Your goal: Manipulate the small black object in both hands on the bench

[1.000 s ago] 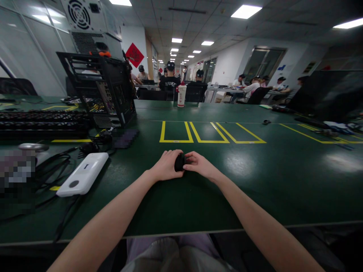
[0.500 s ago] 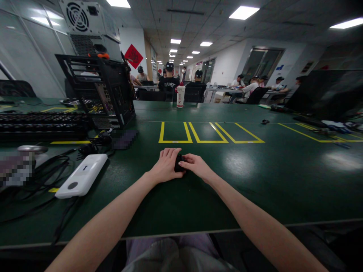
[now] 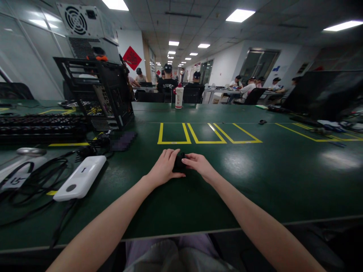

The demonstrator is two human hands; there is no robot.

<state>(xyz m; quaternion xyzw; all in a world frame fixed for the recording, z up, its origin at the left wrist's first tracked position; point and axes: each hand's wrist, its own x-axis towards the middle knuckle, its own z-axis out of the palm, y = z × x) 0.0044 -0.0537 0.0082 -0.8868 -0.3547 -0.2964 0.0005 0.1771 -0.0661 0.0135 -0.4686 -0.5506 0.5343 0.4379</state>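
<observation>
A small dark object (image 3: pixel 178 162) sits between my hands on the green table (image 3: pixel 159 211), near the middle of the view; its shape is hard to make out. My left hand (image 3: pixel 165 166) is curved around its left side, thumb along the near edge and fingers over the far edge. From the right, my right hand (image 3: pixel 197 163) pinches a small black part at the object's upper right between thumb and fingers. Beyond my hands, yellow tape outlines (image 3: pixel 174 142) lie on the tabletop.
At the left stand a black computer case (image 3: pixel 113 94), a white device (image 3: pixel 81 179) and tangled black cables (image 3: pixel 42 177). A white and red cup (image 3: pixel 179 97) is at the far edge. Tools and cables lie far right. Several people sit in the background.
My right fingers now hold a small black part slightly higher on the dark object, and the gap between my left thumb and fingers looks a little wider. The view has shifted slightly.
</observation>
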